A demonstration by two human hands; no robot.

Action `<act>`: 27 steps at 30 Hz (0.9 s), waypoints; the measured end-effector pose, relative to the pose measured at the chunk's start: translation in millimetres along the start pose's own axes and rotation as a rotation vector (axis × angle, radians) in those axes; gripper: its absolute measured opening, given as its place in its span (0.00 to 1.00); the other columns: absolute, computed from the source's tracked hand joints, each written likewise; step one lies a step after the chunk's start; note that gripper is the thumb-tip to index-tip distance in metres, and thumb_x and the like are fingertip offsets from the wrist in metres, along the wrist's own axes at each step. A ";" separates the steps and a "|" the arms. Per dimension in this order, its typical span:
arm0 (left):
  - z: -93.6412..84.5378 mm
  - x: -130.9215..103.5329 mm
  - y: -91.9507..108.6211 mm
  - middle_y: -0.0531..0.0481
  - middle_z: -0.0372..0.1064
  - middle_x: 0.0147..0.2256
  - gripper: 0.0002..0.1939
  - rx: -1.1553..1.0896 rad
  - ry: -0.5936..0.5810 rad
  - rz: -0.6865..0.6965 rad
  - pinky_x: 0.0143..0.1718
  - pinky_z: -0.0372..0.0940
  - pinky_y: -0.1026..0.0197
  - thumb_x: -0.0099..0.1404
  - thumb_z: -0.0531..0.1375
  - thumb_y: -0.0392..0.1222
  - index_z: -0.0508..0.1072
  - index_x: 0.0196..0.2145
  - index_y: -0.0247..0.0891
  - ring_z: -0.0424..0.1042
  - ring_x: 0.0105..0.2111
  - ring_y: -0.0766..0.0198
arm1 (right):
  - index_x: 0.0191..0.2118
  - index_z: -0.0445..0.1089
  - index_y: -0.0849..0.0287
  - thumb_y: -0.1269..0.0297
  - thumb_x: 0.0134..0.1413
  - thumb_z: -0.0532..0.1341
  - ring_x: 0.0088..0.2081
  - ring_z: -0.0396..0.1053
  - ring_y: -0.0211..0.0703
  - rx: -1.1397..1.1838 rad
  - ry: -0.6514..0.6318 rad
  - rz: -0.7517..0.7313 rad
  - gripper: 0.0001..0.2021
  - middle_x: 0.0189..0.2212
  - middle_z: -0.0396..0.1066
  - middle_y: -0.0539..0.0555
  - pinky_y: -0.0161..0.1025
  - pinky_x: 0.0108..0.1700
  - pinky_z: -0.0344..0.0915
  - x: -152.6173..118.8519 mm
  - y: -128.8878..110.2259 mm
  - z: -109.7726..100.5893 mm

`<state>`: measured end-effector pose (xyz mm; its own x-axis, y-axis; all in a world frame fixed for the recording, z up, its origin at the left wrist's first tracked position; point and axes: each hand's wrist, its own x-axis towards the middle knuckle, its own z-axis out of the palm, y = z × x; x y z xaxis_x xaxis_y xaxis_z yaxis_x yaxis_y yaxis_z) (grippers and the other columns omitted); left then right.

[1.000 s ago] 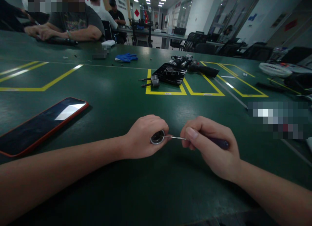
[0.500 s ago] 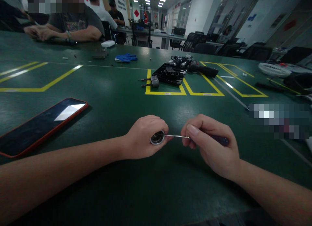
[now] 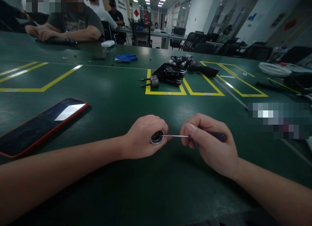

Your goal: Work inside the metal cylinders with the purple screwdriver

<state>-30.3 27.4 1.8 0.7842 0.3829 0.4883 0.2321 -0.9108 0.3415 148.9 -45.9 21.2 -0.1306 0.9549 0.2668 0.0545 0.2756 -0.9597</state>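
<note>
My left hand point(image 3: 146, 136) is wrapped round a small round part point(image 3: 157, 137) with a silvery rim, its open end facing me. My right hand point(image 3: 209, 143) grips a screwdriver point(image 3: 220, 137) by its dark handle. The thin metal shaft points left and its end reaches the rim of the round part; the exact tip is too small to make out. Both hands are above the green table point(image 3: 136, 193), and most of the round part is hidden by my left fingers.
A phone point(image 3: 44, 127) with a red edge lies at the left. Farther back are a blue glove point(image 3: 126, 57), two small motor-like parts point(image 3: 154, 81), a black bag point(image 3: 170, 73) and dark tools point(image 3: 203, 70). A person's hands point(image 3: 44, 32) rest across the table.
My right hand has shifted slightly left and up with the screwdriver. My left hand and the round part have hardly moved.
</note>
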 end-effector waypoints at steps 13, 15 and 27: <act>-0.7 1.5 1.5 0.53 0.64 0.23 0.06 0.021 0.011 0.033 0.27 0.57 0.65 0.59 0.56 0.36 0.64 0.25 0.34 0.62 0.23 0.68 | 0.26 0.64 0.59 0.70 0.56 0.53 0.22 0.60 0.33 -0.347 -0.047 -0.220 0.08 0.21 0.64 0.50 0.34 0.25 0.57 -5.6 -8.7 -0.6; -0.7 2.0 1.7 0.53 0.63 0.22 0.06 0.025 0.022 0.041 0.26 0.56 0.65 0.59 0.56 0.36 0.63 0.24 0.35 0.61 0.23 0.68 | 0.28 0.63 0.59 0.73 0.55 0.52 0.22 0.60 0.34 -0.479 -0.121 -0.328 0.07 0.21 0.64 0.50 0.35 0.25 0.58 -6.3 -13.2 0.3; -1.1 1.5 1.5 0.53 0.64 0.22 0.07 0.022 0.029 0.022 0.26 0.57 0.65 0.59 0.55 0.37 0.64 0.24 0.35 0.62 0.23 0.68 | 0.25 0.63 0.61 0.70 0.56 0.53 0.22 0.61 0.33 -0.328 -0.092 -0.213 0.09 0.20 0.63 0.50 0.34 0.25 0.58 -4.2 -7.8 1.5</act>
<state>-29.4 26.7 3.9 0.7723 0.3666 0.5188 0.2275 -0.9221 0.3129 147.5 -52.3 27.5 -0.2601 0.8626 0.4338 0.3280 0.5015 -0.8005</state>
